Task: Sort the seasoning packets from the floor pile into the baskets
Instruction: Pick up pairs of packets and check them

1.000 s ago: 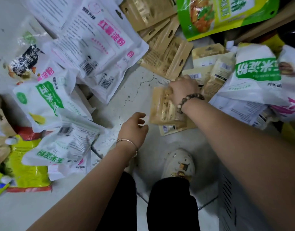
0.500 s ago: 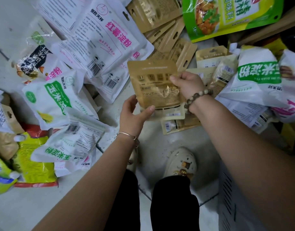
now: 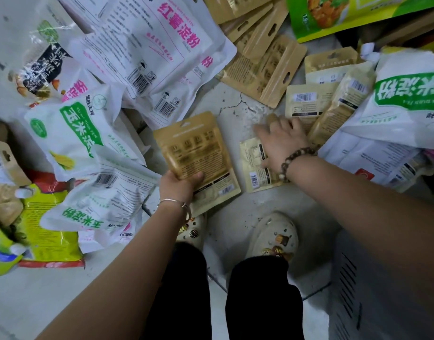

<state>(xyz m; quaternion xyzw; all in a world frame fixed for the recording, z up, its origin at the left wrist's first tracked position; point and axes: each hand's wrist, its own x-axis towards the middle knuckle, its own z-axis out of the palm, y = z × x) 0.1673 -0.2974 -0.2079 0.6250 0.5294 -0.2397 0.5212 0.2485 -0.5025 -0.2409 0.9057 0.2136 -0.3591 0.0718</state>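
Grip: left hand (image 3: 179, 186) round tan packet (image 3: 196, 148), right hand (image 3: 282, 146) wide; "红薯淀粉" pouch (image 3: 162, 42) beyond.

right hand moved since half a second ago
Yes: the right hand left the tan packet, now held by the left hand alone, and went right and down onto the pale packet on the floor.

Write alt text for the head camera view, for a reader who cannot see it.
A person's left hand grips a tan paper seasoning pouch near its bottom while the right hand, blurred, reaches over small pale tan packets on the grey cracked floor. White plastic bags printed in green and pink and more tan pouches lie around.
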